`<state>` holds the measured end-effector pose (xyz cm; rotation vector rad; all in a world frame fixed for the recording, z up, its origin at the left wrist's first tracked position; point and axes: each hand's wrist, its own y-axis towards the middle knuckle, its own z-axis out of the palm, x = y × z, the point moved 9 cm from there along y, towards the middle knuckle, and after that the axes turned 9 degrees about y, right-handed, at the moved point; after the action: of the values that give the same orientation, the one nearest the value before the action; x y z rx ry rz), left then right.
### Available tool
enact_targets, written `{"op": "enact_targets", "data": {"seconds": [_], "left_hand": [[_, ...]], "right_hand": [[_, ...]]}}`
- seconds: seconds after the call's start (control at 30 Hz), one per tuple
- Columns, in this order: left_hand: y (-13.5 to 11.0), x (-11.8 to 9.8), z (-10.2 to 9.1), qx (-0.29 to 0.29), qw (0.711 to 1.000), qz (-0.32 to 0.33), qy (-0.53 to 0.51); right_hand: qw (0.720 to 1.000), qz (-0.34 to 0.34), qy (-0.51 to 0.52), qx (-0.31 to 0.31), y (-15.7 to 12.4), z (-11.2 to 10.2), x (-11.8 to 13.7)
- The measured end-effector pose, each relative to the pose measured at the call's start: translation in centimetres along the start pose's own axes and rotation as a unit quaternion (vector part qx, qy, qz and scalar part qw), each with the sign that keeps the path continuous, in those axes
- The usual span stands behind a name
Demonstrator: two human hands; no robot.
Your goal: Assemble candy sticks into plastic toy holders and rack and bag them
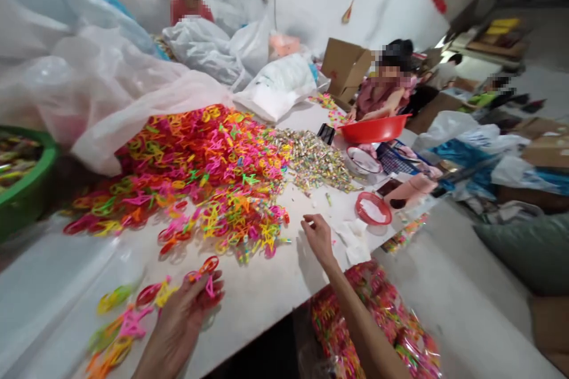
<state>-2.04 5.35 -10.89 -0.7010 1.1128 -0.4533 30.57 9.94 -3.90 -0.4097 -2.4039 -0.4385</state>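
Note:
A big heap of small bright plastic toy glasses (208,166) in pink, orange, yellow and green spreads over the white table (262,296). My left hand (186,314) lies at the near edge, its fingers closed around a red and pink pair of toy glasses (205,269). More loose pairs (120,325) lie to its left. My right hand (317,237) reaches out over the bare table beside the heap, fingers curled in a loose pinch; whether it holds anything is unclear. A pile of small wrapped candies (315,160) lies beyond it.
A green tub (26,189) stands at the left, clear plastic bags (102,89) behind the heap. A red bowl (373,128) and a small red lid (372,208) sit at the right. A bag of filled packets (377,320) lies below the table edge. Other people sit at the far end.

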Motion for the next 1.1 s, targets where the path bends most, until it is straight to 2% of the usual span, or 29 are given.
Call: {"op": "enact_targets", "data": {"seconds": [0.1,0.23,0.33,0.4,0.6,0.7,0.8,0.97,1.1], "left_hand": [[0.6,0.4,0.7,0.016,1.000,0.007,0.026],[0.4,0.7,1.2,0.027,0.998,0.000,0.055],[0.2,0.8,0.9,0.016,0.998,-0.002,0.062],[0.3,0.9,0.5,0.014,0.998,0.001,0.064],[0.9,1.5,-0.4,0.013,0.998,0.001,0.063],[0.9,2.2,-0.3,0.007,0.998,-0.012,0.058],[0.8,2.4,0.1,0.007,0.998,-0.010,0.060],[0.5,1.8,0.2,0.004,0.998,-0.010,0.058],[0.1,1.3,0.7,0.009,0.997,-0.015,0.072]], "right_hand": [[0.997,0.037,-0.064,-0.013,5.3,-1.7,-2.8],[0.989,0.086,-0.116,-0.014,11.2,-1.6,-4.8],[0.980,0.133,-0.145,-0.007,14.2,-0.8,-5.7],[0.974,0.159,-0.160,0.000,15.1,-0.6,-6.3],[0.966,0.181,-0.179,0.042,14.6,-1.2,-8.2],[0.970,0.163,-0.174,0.054,13.7,-1.3,-8.4],[0.978,0.135,-0.154,0.040,12.8,-1.4,-8.0],[0.993,0.096,-0.067,0.013,11.3,-2.1,-6.4],[0.995,0.072,0.059,0.036,8.6,-1.9,-4.5]]}}
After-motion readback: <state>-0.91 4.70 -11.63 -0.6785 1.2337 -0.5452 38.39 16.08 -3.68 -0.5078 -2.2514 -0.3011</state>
